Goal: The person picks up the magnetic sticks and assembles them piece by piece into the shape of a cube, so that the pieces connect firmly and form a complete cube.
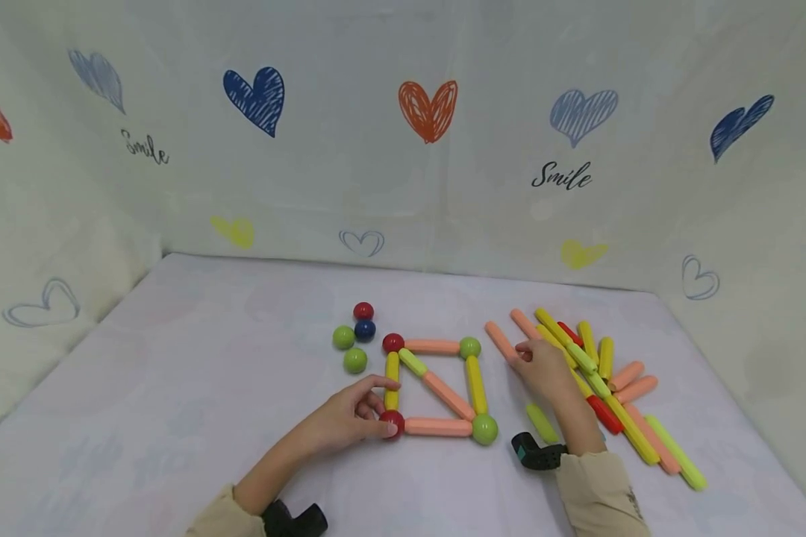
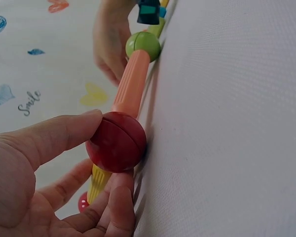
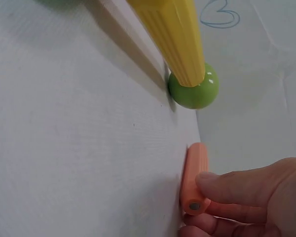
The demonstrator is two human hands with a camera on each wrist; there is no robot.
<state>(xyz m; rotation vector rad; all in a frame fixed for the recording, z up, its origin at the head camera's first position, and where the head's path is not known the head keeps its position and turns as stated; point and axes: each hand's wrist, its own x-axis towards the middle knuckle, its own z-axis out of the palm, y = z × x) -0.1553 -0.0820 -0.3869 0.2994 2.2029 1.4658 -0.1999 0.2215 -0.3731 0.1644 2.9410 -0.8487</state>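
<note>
On the table lies a four-sided frame of magnetic sticks and balls, with red balls at its left corners and green balls (image 1: 485, 429) at its right ones. Salmon sticks (image 1: 438, 426) form its top and bottom, yellow sticks (image 1: 476, 384) its sides. A lime stick (image 1: 413, 362) and a salmon one (image 1: 448, 395) run diagonally inside. My left hand (image 1: 352, 416) holds the near-left red ball (image 2: 117, 143) between thumb and fingers. Right of the frame, my right hand (image 1: 547, 373) pinches a loose salmon stick (image 3: 195, 173), whose metal-tipped end shows in the right wrist view.
Several loose balls, including a blue ball (image 1: 365, 330), sit beyond the frame's left side. A pile of yellow, red, salmon and lime sticks (image 1: 634, 429) spreads on the right. One lime stick (image 1: 542, 423) lies near my right wrist. Heart-printed cloth (image 1: 349, 186) hangs behind the table.
</note>
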